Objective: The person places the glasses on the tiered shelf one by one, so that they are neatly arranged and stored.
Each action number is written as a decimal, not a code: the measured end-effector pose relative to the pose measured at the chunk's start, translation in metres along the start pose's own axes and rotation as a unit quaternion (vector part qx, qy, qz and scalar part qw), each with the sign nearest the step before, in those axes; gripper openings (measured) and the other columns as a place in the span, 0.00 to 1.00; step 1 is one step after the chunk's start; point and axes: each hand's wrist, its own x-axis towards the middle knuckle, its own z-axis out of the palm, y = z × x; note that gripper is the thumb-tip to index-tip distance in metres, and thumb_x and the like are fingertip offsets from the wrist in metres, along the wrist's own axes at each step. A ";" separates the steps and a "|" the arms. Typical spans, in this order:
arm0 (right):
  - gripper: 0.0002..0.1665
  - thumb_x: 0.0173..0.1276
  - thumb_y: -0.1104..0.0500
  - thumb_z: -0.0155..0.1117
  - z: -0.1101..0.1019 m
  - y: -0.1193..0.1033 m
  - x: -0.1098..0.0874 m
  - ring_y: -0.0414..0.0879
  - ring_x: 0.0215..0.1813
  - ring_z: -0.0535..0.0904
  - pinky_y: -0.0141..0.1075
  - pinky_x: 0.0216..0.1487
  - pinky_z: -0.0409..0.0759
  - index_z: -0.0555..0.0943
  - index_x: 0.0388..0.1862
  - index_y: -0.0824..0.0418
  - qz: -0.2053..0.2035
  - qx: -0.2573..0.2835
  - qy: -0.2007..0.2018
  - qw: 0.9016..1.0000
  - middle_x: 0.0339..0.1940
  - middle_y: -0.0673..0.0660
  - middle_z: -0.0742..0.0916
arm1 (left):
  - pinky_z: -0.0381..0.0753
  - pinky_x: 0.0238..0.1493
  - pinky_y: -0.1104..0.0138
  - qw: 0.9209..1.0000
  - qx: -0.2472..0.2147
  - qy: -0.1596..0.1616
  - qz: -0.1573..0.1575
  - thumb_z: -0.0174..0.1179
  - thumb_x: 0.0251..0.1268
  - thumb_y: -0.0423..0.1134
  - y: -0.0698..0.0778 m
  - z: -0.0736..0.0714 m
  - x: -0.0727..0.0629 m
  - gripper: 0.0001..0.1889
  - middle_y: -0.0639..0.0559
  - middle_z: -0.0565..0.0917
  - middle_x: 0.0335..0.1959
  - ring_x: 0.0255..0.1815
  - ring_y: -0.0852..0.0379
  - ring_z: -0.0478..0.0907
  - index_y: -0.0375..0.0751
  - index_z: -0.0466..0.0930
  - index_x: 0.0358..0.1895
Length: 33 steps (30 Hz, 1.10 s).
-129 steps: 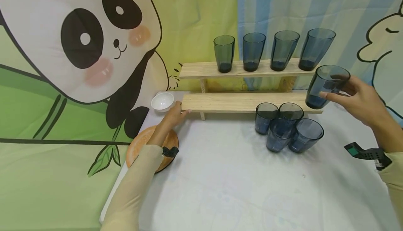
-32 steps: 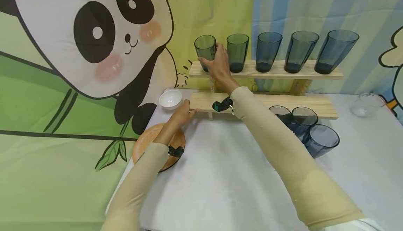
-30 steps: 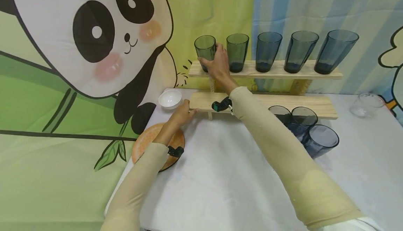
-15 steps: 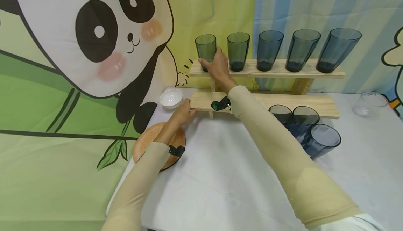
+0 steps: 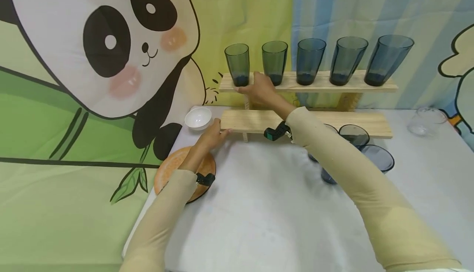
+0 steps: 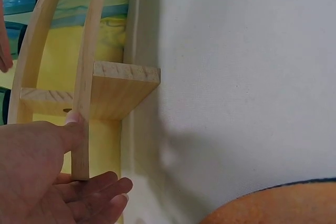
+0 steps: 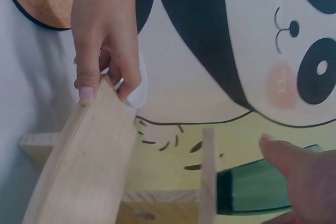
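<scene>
Pinching the left end of the lower board [image 5: 248, 120], the left hand [image 5: 210, 137] lays its thumb on the wood and its curled fingers beneath. Pale and flat, with fine straight grain, the board belongs to a two-tier stand. At the left end of the upper board [image 5: 291, 86], the right hand [image 5: 263, 90] has thumb and forefinger spread beside the base of the leftmost glass [image 5: 237, 62]; whether they touch it, I cannot tell. That glass stands upright, a smooth, tapering tumbler with a thick dark base, greenish against the yellow backdrop [image 5: 237, 8]. Four matching tumblers [image 5: 311, 60] stand spaced in a row to its right. On the near side of the stand, toward the right, more smoky-blue glasses [image 5: 354, 135] cluster together, partly hidden by the beige right sleeve [image 5: 355, 181]. A clear, round-mouthed vessel [image 5: 420, 128] sits at far right. Left of the stand is a glossy white bowl [image 5: 198, 118]; nearer, under the left forearm, lies a round, mottled orange plate [image 5: 166, 173] with a dark rim. White cloth [image 5: 240, 222] covers the tabletop.
</scene>
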 end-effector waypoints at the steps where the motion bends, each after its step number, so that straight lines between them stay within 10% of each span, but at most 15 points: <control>1: 0.59 0.76 0.38 0.67 -0.006 0.000 -0.006 0.61 0.84 0.60 0.54 0.80 0.64 0.49 0.87 0.68 -0.003 -0.010 -0.013 1.000 0.85 0.67 0.62 | 0.76 0.65 0.44 1.000 -0.002 0.000 0.003 0.56 0.83 0.52 0.000 0.000 0.000 0.32 0.25 0.77 0.64 0.63 0.35 0.79 0.28 0.60 0.70; 8: 0.53 0.79 0.40 0.64 -0.060 -0.002 -0.056 0.58 0.82 0.65 0.52 0.80 0.65 0.52 0.87 0.65 -0.069 -0.053 -0.075 0.993 0.83 0.65 0.68 | 0.76 0.63 0.45 1.000 0.009 0.005 0.018 0.56 0.83 0.50 -0.002 0.000 0.003 0.30 0.24 0.78 0.60 0.58 0.36 0.79 0.25 0.60 0.67; 14: 0.47 0.78 0.40 0.65 -0.106 0.025 -0.116 0.61 0.80 0.68 0.57 0.77 0.67 0.61 0.84 0.61 -0.097 -0.045 -0.046 0.993 0.80 0.64 0.72 | 0.76 0.62 0.46 1.000 0.010 0.002 0.015 0.56 0.83 0.51 -0.004 0.002 0.003 0.33 0.24 0.77 0.62 0.56 0.38 0.78 0.25 0.59 0.70; 25: 0.53 0.76 0.43 0.69 -0.155 0.146 -0.200 0.75 0.80 0.58 0.72 0.73 0.60 0.55 0.85 0.65 -0.007 -0.070 -0.041 0.997 0.82 0.74 0.63 | 0.76 0.65 0.44 1.000 0.000 0.006 0.012 0.56 0.83 0.51 -0.003 0.005 0.003 0.34 0.22 0.75 0.66 0.62 0.34 0.78 0.26 0.58 0.72; 33: 0.59 0.77 0.46 0.69 -0.145 0.232 -0.243 0.83 0.78 0.53 0.78 0.68 0.60 0.44 0.85 0.72 0.047 -0.043 -0.043 0.997 0.82 0.81 0.56 | 0.74 0.69 0.43 1.000 -0.005 0.010 0.008 0.54 0.84 0.52 -0.001 0.007 -0.001 0.33 0.22 0.73 0.69 0.69 0.31 0.76 0.28 0.57 0.73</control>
